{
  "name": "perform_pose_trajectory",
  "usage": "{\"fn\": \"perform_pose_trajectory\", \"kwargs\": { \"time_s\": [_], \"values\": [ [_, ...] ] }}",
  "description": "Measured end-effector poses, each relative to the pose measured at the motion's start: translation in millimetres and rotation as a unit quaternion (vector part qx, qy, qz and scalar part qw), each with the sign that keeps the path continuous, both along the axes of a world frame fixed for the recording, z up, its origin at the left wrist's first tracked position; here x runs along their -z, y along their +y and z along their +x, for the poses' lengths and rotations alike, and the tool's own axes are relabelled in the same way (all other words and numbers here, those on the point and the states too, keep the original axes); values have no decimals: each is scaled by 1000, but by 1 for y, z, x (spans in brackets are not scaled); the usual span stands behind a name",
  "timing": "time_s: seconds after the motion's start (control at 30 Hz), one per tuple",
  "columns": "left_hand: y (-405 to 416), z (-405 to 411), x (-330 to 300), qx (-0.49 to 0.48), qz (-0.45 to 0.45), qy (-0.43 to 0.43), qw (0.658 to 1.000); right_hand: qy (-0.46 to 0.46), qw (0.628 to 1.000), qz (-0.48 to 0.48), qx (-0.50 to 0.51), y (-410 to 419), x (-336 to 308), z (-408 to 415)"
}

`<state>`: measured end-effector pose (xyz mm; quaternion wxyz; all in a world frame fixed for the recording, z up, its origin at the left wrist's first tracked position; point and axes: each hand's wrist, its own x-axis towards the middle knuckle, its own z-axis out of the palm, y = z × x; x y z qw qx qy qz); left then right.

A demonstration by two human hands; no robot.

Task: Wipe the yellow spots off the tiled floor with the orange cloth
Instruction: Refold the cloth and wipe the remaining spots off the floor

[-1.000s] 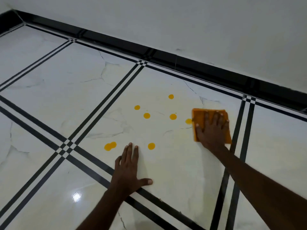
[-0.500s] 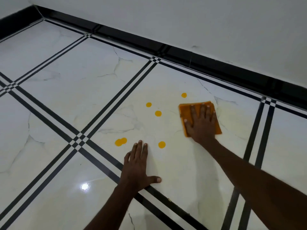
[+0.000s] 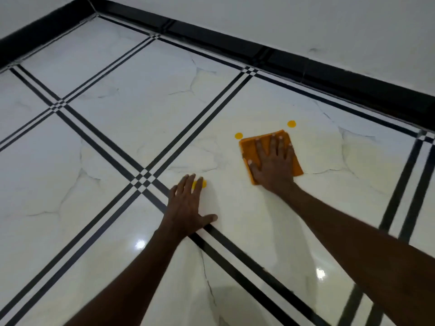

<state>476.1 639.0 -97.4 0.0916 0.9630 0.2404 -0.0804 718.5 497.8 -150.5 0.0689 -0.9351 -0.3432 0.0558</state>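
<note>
I press my right hand (image 3: pixel 274 161) flat, fingers spread, on the orange cloth (image 3: pixel 250 147), which lies on the white tiled floor (image 3: pixel 117 128) right of centre. To wipe well, I judge I should keep even pressure and sweep far and left over the two yellow spots (image 3: pixel 238 136) just beyond its edge. My left hand (image 3: pixel 188 205) rests open, holding nothing, partly covering another spot (image 3: pixel 204 183). The cloth looks folded, square, slightly rumpled.

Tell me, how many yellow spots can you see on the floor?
3: one beyond the orange cloth, one off its far-left corner, one under the left hand's fingertips. The cloth may hide more.
</note>
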Motion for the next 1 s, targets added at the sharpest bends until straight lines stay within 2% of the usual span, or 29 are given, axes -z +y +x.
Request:
{"fn": "perform_pose_trajectory", "kwargs": {
  "time_s": [0.1, 0.2, 0.3, 0.37, 0.43, 0.53, 0.63, 0.77, 0.83, 0.9, 1.0],
  "values": [
    [32, -21, -1, -84, -15, 40, 996, -18, 991, 22, -128, 11, 2, -73],
    [46, -44, 8, -114, -44, 82, 989, -2, 982, 25, -189, -37, 1, -115],
    [51, -47, 15, -108, -52, 79, 990, -19, 989, 6, -147, -52, 6, -71],
    [55, -47, 11, -93, -49, 86, 991, -32, 996, 5, -78, -23, 8, -26],
    [62, -44, 5, -74, -46, 110, 990, 3, 999, -18, -48, 22, 0, -5],
    [70, -37, -3, -57, -25, 141, 988, 33, 989, -22, -145, 74, -4, -47],
    [77, -39, 3, -65, -48, 154, 985, 18, 976, 1, -216, 57, -1, -99],
    [77, -52, 15, -66, -47, 109, 991, -3, 980, 5, -200, 28, 4, -74],
    [79, -48, 18, -66, -49, 104, 991, -15, 989, -1, -148, 51, 0, -45],
    [78, -45, 16, -69, -41, 109, 991, 21, 992, -4, -121, 86, -6, -34],
    [78, -46, 13, -79, -38, 125, 988, 41, 980, 3, -196, 109, -10, -82]
  ]
}}
